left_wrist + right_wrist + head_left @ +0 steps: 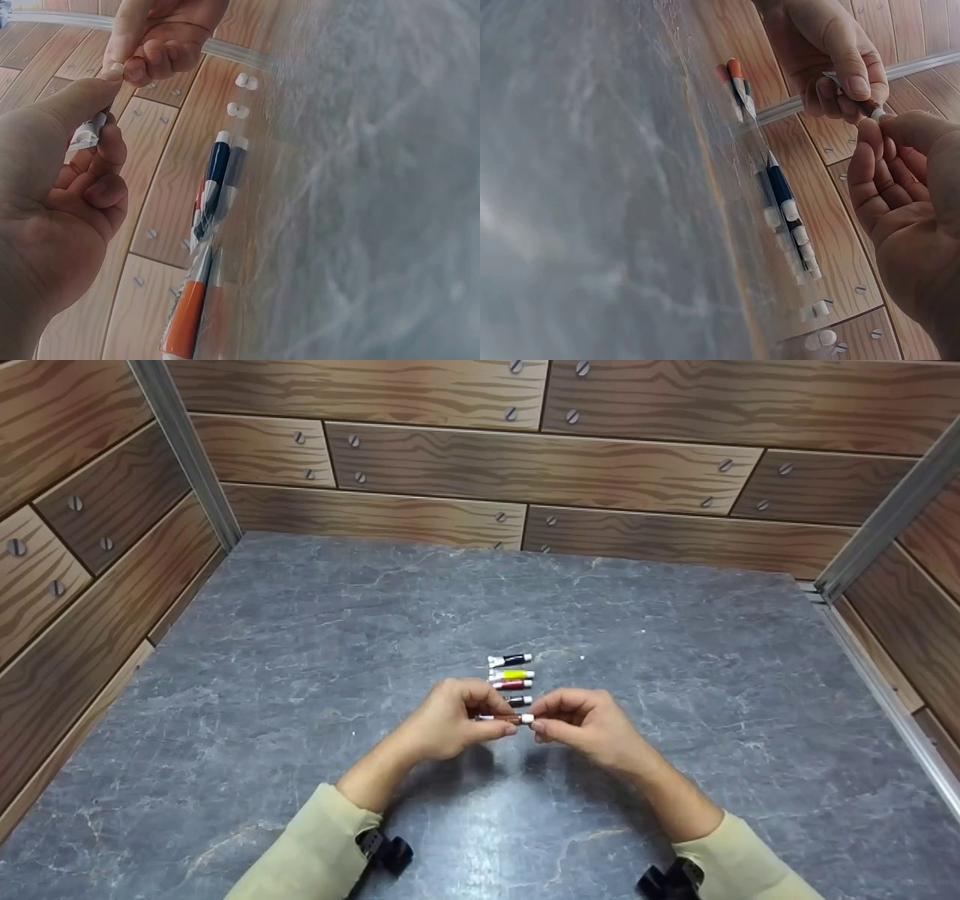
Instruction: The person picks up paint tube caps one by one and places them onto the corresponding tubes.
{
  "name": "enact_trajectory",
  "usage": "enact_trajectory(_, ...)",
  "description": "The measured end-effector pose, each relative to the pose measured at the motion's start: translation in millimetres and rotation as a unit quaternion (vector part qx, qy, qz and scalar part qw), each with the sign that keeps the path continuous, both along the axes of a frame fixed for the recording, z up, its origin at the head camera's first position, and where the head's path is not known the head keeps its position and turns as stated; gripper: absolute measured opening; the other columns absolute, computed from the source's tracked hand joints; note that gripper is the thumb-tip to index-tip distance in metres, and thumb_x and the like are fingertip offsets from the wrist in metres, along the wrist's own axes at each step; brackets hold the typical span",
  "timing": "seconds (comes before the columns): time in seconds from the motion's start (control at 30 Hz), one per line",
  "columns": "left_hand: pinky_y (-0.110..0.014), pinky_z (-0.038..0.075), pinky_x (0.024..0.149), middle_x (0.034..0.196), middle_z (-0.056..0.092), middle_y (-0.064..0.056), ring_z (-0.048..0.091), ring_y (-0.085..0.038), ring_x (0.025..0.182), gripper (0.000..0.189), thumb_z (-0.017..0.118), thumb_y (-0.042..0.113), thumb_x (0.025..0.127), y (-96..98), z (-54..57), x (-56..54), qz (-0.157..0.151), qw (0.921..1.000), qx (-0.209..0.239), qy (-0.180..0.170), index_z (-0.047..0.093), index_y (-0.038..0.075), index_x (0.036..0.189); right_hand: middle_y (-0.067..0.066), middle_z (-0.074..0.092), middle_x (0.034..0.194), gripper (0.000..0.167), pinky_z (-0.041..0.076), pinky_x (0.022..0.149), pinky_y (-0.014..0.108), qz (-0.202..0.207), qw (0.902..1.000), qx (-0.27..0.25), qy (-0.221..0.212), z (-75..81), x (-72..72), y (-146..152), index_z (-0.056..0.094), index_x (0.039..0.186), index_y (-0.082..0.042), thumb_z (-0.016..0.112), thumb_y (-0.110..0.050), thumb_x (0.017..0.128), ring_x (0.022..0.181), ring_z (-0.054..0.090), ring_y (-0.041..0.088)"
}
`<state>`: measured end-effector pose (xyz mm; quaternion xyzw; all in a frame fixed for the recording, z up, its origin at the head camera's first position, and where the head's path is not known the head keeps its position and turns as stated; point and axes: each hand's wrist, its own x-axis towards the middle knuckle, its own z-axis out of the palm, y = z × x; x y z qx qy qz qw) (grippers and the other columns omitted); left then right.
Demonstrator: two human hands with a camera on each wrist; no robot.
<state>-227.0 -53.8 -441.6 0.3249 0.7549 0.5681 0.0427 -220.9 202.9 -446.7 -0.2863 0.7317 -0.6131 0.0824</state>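
My left hand (459, 721) grips a small brown paint tube (504, 718) between thumb and fingers, its flat crimped end (84, 136) showing in the left wrist view. At the tube's other end, my right hand (596, 729) pinches the white cap (527, 718) with thumb and fingertips. Both hands are above the table. Just beyond them lie a dark tube (520, 701), a red tube (516, 685), a yellow tube (517, 675) and a black-looking tube (513, 660), caps towards the right. The left wrist view also shows an orange tube (184, 319) and a dark blue tube (216, 169).
The grey marbled tabletop (360, 615) reflects the tubes in the wrist views. Two small white pieces (241, 79) lie on it, right of the tubes. Wood-patterned walls (450, 454) with metal corner posts (187, 450) enclose the table's back and sides.
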Motion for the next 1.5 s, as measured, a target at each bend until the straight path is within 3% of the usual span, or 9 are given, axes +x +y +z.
enact_trajectory(0.13,-0.018,0.047,0.061,0.088,0.076,-0.001,0.06,-0.011,0.07,0.008,0.085,0.004,0.09,0.3,-0.6,-1.0,0.0,1.0,-0.002,-0.001,0.079,0.003,0.096,0.035,0.07,0.098,0.015,0.064,0.075,0.039,-0.004,0.9998,0.018,-0.007,0.8,0.1,0.0,0.074,0.11,0.008,0.072,0.0,0.097,0.081,0.073,0.014)
enact_trajectory(0.33,-0.019,0.048,0.061,0.088,0.076,-0.002,0.06,-0.006,0.07,0.008,0.085,0.006,0.09,0.8,-0.1,-0.5,0.0,1.0,-0.004,0.0,0.079,0.005,0.096,0.024,0.075,0.092,0.013,0.063,0.073,0.031,-0.01,0.9993,0.037,0.002,0.5,-0.8,-0.6,0.076,0.108,0.006,0.072,-0.004,0.1,0.077,0.072,0.015)
enact_trajectory(0.63,-0.018,0.045,0.059,0.087,0.075,-0.001,0.057,-0.004,0.068,0.009,0.086,0.008,0.089,3.3,0.7,0.5,-0.002,0.9999,-0.011,0.011,0.079,0.005,0.094,0.012,0.076,0.084,0.022,0.062,0.068,0.036,-0.008,0.9969,0.077,0.013,-0.7,-1.5,0.7,0.075,0.101,0.01,0.065,-0.01,0.106,0.07,0.072,0.016)
enact_trajectory(0.87,-0.018,0.043,0.056,0.084,0.074,0.001,0.054,-0.01,0.065,0.008,0.086,0.007,0.089,4.0,0.7,0.8,-0.001,0.9999,-0.01,0.003,0.079,0.004,0.093,0.015,0.074,0.083,0.032,0.06,0.065,0.034,-0.004,0.9967,0.076,-0.027,0.6,-0.8,0.2,0.073,0.093,0.006,0.059,-0.017,0.11,0.07,0.071,0.018)
enact_trajectory(1.03,-0.019,0.046,0.057,0.086,0.075,-0.001,0.057,-0.009,0.067,0.008,0.085,0.007,0.09,3.1,0.9,0.5,0.002,1.0,-0.005,-0.004,0.079,0.004,0.095,0.02,0.074,0.091,0.032,0.062,0.072,0.038,-0.003,0.997,0.063,-0.044,0.9,-1.5,1.0,0.072,0.102,0.007,0.056,-0.019,0.112,0.076,0.072,0.021)
enact_trajectory(1.23,-0.019,0.047,0.059,0.088,0.076,-0.003,0.059,-0.009,0.069,0.009,0.085,0.007,0.09,0.4,1.4,-1.8,0.012,0.9999,0.003,-0.007,0.078,0.003,0.094,0.03,0.07,0.104,0.026,0.062,0.079,0.034,-0.029,0.9995,0.005,-0.011,1.1,-3.0,2.3,0.065,0.124,0.011,0.061,-0.007,0.107,0.087,0.073,0.02)
enact_trajectory(1.37,-0.019,0.048,0.059,0.088,0.075,-0.002,0.059,-0.011,0.07,0.009,0.085,0.006,0.089,-0.6,1.7,-2.7,0.022,0.9997,0.006,-0.012,0.077,0.003,0.093,0.034,0.067,0.109,0.025,0.061,0.082,0.03,-0.046,0.9982,-0.026,0.029,1.4,-3.7,2.0,0.065,0.125,0.01,0.067,0.001,0.102,0.094,0.073,0.019)
enact_trajectory(1.5,-0.019,0.047,0.059,0.088,0.074,-0.001,0.058,-0.008,0.069,0.009,0.085,0.006,0.089,-1.3,1.1,-2.8,0.023,0.9996,0.001,-0.014,0.077,0.004,0.093,0.031,0.069,0.112,0.027,0.061,0.083,0.029,-0.046,0.9977,-0.017,0.046,0.6,-3.3,1.7,0.066,0.123,0.008,0.072,0.005,0.096,0.096,0.072,0.02)
